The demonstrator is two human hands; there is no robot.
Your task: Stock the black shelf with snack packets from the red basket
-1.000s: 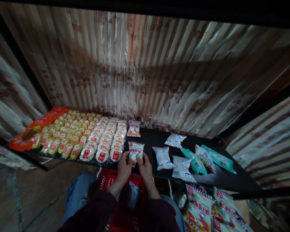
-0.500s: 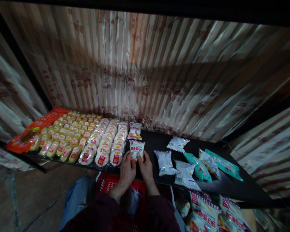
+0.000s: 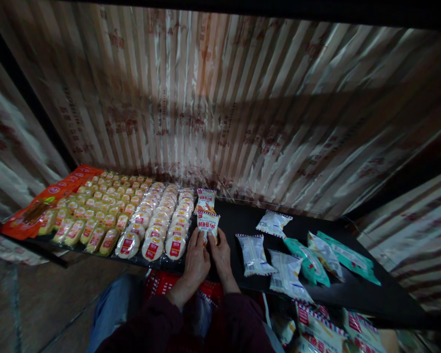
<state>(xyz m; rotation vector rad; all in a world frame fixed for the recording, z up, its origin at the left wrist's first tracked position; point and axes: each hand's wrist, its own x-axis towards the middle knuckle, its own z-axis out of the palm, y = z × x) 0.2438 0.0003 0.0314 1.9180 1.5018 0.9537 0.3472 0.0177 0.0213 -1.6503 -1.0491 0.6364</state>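
Between my two hands is a small white snack bag [image 3: 208, 223] with red print and a striped top edge. My left hand [image 3: 196, 257] grips its left side, and my right hand [image 3: 220, 250] grips its right side, thumbs on the front. Its upper end overlaps the lower edge of a matching snack bag [image 3: 206, 200] lying behind it on the black shelf [image 3: 238, 215]. Left of my hands run rows of round wrapped rice crackers [image 3: 175, 246]. The bag's lower part is partly covered by my fingers.
Farther left lie yellow wrapped cakes [image 3: 109, 241] and orange packets [image 3: 33, 218]. To the right are white bags [image 3: 255, 255] lying face down and green packets [image 3: 349, 257]. Below the shelf stand a red basket [image 3: 158, 283] and more snack bags [image 3: 319, 328]. Striped sheeting [image 3: 191, 98] hangs behind.
Both hands have pushed the held bag slightly toward the back of the shelf, so it now overlaps the bag behind. The view has shifted a little.
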